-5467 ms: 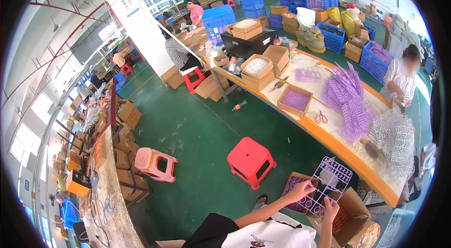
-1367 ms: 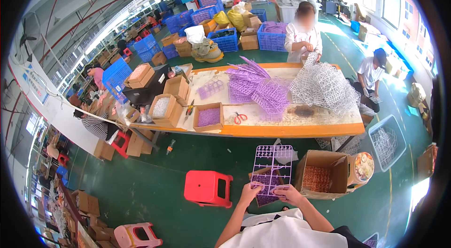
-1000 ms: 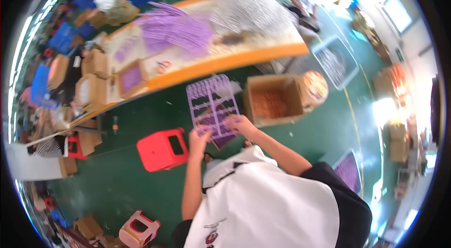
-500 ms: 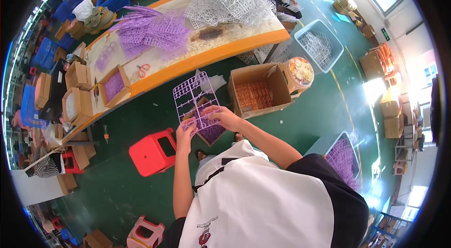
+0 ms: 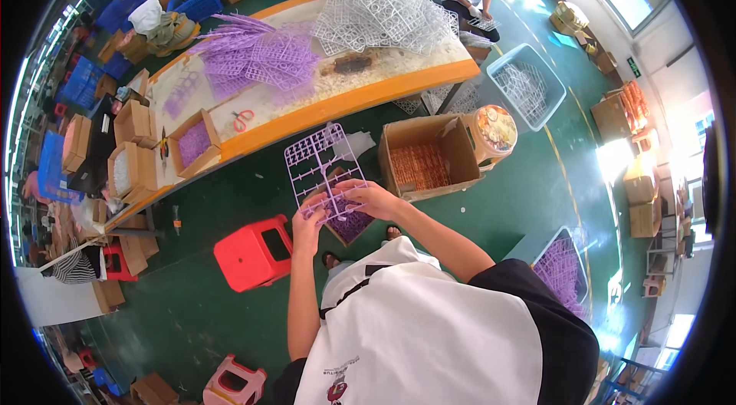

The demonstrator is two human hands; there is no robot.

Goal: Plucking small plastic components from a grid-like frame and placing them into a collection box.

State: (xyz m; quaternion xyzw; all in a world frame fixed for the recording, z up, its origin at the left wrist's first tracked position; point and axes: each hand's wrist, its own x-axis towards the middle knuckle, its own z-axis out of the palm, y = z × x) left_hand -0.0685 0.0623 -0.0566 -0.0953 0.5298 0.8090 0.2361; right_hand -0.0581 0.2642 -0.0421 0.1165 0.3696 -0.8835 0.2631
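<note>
A purple plastic sprue frame (image 5: 313, 171), an open lattice with small parts still on its bars, is held up in front of me. My left hand (image 5: 307, 222) grips its near left corner. My right hand (image 5: 371, 199) is closed on the near right part, fingers bent over the bars. Under the frame, on the floor by my feet, stands a small cardboard box holding loose purple pieces (image 5: 353, 228); my hands and the frame hide part of it.
Ahead, an orange-edged table (image 5: 337, 100) bears purple frames (image 5: 261, 60), white frames (image 5: 387, 14) and red-handled scissors (image 5: 242, 120). A red stool (image 5: 244, 255) is left, a large cardboard box (image 5: 469, 152) and bucket (image 5: 497, 129) right. Two people work beyond.
The view has shifted slightly, so the surroundings sit a little lower and to the right. Both hands still hold the purple sprue frame, with the right fingers slightly moved on its bars.
</note>
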